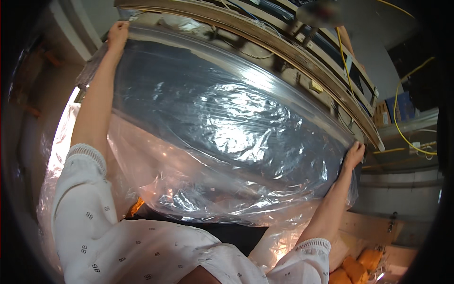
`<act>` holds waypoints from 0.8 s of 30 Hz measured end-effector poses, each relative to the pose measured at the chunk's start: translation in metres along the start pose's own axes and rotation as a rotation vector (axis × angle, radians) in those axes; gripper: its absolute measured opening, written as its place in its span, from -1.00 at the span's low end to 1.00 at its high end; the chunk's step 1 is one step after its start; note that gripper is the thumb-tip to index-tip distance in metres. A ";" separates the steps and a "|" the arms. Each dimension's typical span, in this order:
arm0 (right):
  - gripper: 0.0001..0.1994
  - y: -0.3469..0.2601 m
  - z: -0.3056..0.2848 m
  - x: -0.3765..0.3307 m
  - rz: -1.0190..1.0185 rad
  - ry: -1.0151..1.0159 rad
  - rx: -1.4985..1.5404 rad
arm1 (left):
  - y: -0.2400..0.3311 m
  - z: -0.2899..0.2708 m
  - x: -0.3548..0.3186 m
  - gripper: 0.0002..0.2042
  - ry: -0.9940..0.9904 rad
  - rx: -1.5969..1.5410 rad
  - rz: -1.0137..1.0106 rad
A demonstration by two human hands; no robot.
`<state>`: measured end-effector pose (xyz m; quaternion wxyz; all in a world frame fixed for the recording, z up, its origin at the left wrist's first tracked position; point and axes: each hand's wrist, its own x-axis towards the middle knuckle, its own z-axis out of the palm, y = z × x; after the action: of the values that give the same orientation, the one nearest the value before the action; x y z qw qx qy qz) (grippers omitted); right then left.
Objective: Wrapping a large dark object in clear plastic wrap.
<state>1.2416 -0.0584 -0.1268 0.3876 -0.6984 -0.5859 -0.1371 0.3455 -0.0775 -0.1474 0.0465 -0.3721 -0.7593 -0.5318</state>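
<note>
A wide sheet of clear plastic film (227,128) stretches between my two hands over a dark flat surface (151,71). At the far left corner, my left hand (118,34) is closed on the film's edge. My right hand (354,154) grips the same far edge at the right end. Both arms are spread wide. The film lies fairly taut along the far edge, while its near part is wrinkled, shiny and hangs down toward my body. What lies under the near folds is blurred by glare.
Just beyond the film runs a long wooden-edged bar (265,33) of a frame or machine. A yellow cable (399,113) hangs at the right, near a blue box (402,106). Orange bundles (357,267) lie at the lower right. Another person's arm (346,40) shows at the far side.
</note>
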 end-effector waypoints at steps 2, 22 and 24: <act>-0.71 -0.013 0.000 -0.003 0.047 -0.035 0.019 | 0.003 0.002 -0.003 -0.66 0.012 0.000 0.009; -0.60 0.009 -0.002 0.005 0.289 0.058 0.098 | -0.023 -0.035 0.030 -0.54 0.172 -0.154 -0.197; -0.52 0.019 -0.015 0.004 0.264 0.075 -0.030 | 0.024 -0.004 -0.018 -0.50 0.031 0.026 -0.186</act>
<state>1.2646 -0.0657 -0.1217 0.4135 -0.7693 -0.4721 -0.1196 0.3715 -0.0860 -0.1358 0.0134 -0.2913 -0.7966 -0.5295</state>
